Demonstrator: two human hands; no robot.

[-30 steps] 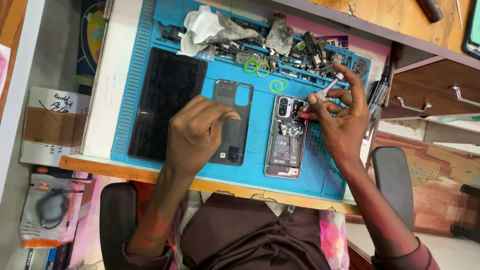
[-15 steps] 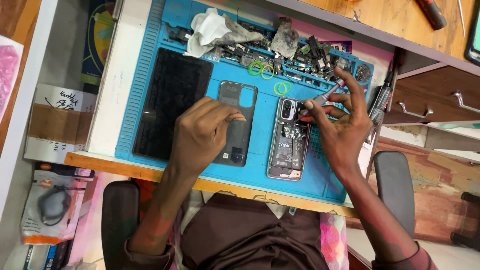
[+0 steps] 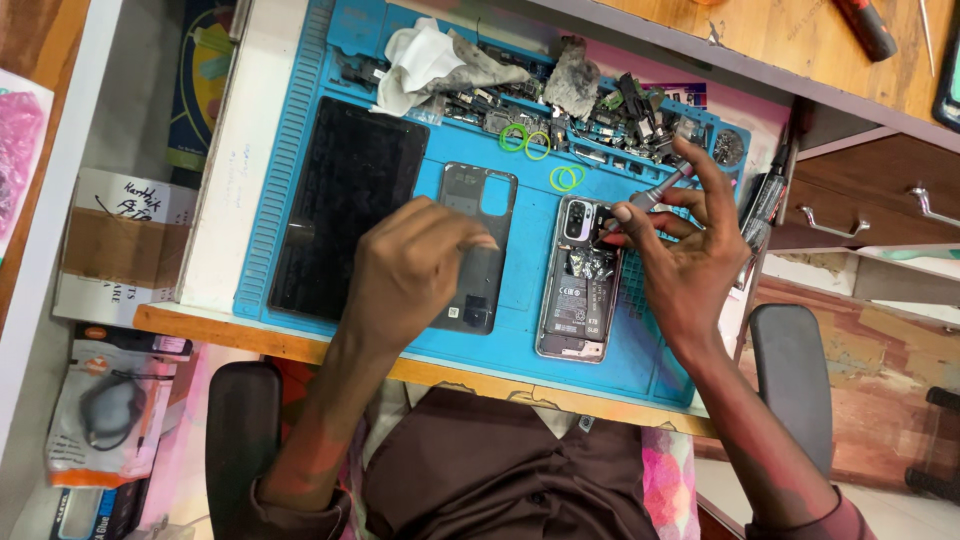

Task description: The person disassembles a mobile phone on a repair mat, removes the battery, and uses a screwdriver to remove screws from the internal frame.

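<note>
Hardly anything has moved since the earlier frame: right hand (image 3: pixel 690 265) still pinches a screwdriver (image 3: pixel 650 195) over the opened phone (image 3: pixel 577 280), left hand (image 3: pixel 410 275) rests curled, grasping nothing, on the back cover (image 3: pixel 480 220) left of that phone.

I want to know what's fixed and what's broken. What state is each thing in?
Opened phone: back off, insides showing.
Back cover: removed, lying flat under the left hand.
Screen panel: dark, flat on the mat.
Screwdriver: held in the right hand, tip on the phone.
</note>
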